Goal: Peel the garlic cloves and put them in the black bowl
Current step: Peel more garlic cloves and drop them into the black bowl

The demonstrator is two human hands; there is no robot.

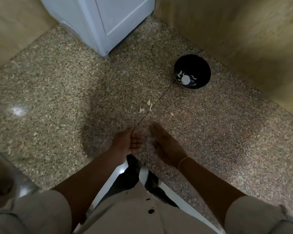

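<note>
The black bowl (pixel 192 71) stands on the speckled stone counter (pixel 57 98) at the back right, with a white flower pattern or pale pieces inside; I cannot tell which. Several pale garlic cloves (pixel 148 102) lie loose on the counter between the bowl and my hands. My left hand (pixel 128 142) is near the counter's front edge, palm turned up, fingers loosely curled, nothing seen in it. My right hand (pixel 166 146) hovers just to its right, blurred, fingers relaxed and holding nothing visible. Both hands are well short of the cloves.
A white appliance or cabinet (pixel 105 22) stands at the back centre. Tan walls (pixel 243 31) close in the counter at right and left. A metal sink edge (pixel 10 179) shows at lower left. My beige shirt fills the bottom.
</note>
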